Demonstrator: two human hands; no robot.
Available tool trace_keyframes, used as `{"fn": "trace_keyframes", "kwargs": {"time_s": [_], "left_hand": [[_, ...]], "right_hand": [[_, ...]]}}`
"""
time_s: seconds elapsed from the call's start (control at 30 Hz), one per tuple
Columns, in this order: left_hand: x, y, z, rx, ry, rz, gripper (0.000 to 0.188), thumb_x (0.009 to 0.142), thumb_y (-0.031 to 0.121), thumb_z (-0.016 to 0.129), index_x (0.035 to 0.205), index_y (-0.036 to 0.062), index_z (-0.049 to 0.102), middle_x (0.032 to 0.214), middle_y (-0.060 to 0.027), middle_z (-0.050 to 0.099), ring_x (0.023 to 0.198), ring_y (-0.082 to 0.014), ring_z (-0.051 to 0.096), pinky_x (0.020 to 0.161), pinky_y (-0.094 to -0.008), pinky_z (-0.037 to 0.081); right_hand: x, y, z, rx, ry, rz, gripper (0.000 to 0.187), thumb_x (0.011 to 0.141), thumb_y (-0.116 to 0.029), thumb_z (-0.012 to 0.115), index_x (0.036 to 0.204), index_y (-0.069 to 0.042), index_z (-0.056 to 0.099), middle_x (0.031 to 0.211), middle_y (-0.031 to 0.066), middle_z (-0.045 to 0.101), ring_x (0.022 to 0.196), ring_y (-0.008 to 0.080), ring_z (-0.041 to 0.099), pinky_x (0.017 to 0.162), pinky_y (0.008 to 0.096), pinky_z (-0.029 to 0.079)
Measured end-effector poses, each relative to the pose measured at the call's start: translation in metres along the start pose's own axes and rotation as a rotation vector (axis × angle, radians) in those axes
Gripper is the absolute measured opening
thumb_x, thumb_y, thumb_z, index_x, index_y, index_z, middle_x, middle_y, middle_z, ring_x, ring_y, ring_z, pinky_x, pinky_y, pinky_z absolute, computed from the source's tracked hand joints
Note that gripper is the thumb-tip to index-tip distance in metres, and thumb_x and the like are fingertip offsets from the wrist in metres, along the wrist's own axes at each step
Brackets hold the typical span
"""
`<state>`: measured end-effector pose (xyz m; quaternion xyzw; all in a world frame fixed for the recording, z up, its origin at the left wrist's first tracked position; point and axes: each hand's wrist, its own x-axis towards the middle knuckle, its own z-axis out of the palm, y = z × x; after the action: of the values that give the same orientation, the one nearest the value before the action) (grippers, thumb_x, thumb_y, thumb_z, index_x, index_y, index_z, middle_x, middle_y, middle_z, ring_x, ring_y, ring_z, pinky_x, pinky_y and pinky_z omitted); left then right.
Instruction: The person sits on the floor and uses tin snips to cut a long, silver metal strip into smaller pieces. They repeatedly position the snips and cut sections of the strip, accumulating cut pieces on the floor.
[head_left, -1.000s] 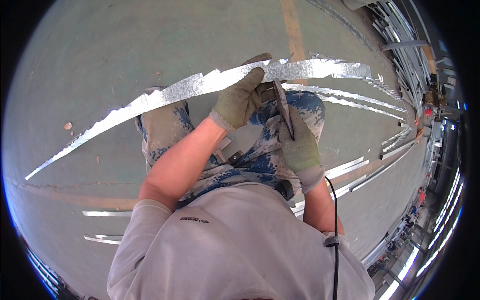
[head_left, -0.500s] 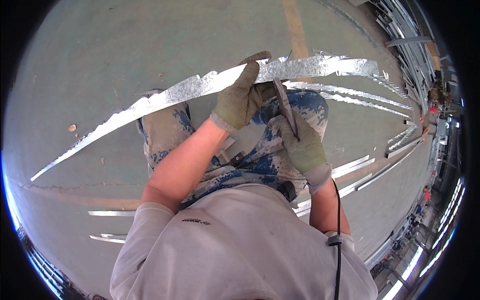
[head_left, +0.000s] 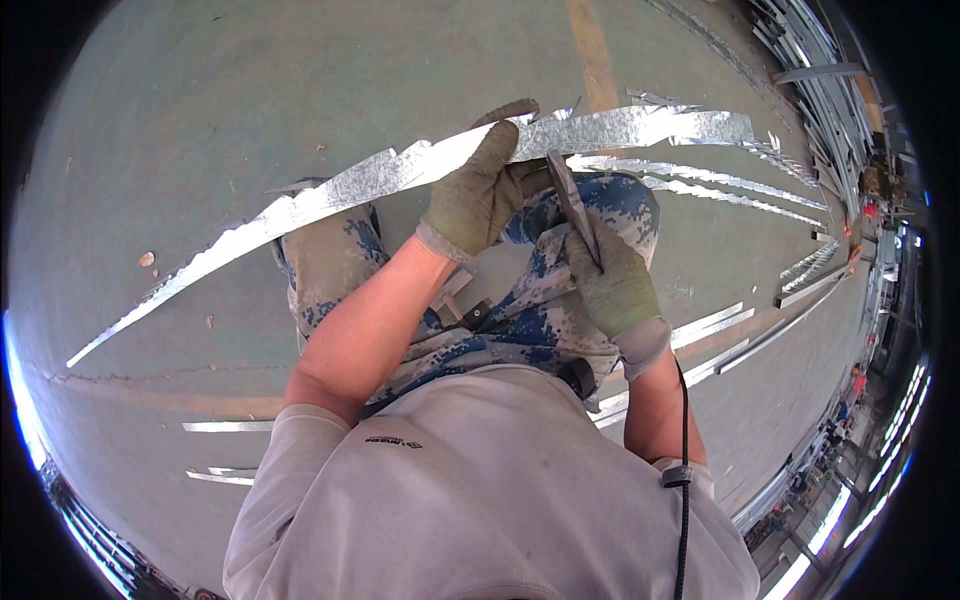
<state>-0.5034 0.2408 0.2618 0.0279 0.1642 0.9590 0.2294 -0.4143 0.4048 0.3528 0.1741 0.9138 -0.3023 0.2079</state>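
A long jagged metal strip (head_left: 400, 175) runs across the person's knees, from low on the left up to the right, above the concrete floor (head_left: 200, 90); the gloved left hand (head_left: 475, 195) is closed over its edge near the middle; just right of that grip, the gloved right hand (head_left: 615, 285) is wrapped round the handles of tin snips (head_left: 572, 205), whose blades point up and touch the strip's lower edge; more thin strips (head_left: 700, 190) lie on the floor to the right.
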Motion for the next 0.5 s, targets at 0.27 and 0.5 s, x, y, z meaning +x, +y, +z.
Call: {"fn": "trace_keyframes", "kwargs": {"time_s": [0.27, 0.5], "left_hand": [[0.002, -0.003, -0.008, 0.027, -0.007, -0.01, 0.047, 0.111, 0.03, 0.053, 0.151, 0.006, 0.044, 0.135, -0.0175, 0.063, 0.123, -0.0344, 0.064, 0.103, -0.0529, 0.054], [0.003, -0.002, -0.003, -0.006, 0.004, -0.028, 0.047, 0.111, 0.03, 0.053, 0.151, 0.0064, 0.044, 0.135, -0.0183, 0.063, 0.125, -0.035, 0.063, 0.107, -0.0526, 0.051]], "right_hand": [[0.007, 0.015, -0.002, 0.239, -0.113, -0.029, 0.036, 0.106, -0.033, 0.062, 0.124, -0.002, 0.066, 0.092, 0.0167, 0.071, 0.081, 0.0272, 0.068, 0.076, 0.039, 0.054], [0.014, 0.011, -0.014, 0.433, -0.291, 0.06, 0.031, 0.107, -0.031, 0.062, 0.121, -0.004, 0.071, 0.074, 0.0003, 0.063, 0.057, 0.0067, 0.056, 0.05, 0.0244, 0.043]]}}
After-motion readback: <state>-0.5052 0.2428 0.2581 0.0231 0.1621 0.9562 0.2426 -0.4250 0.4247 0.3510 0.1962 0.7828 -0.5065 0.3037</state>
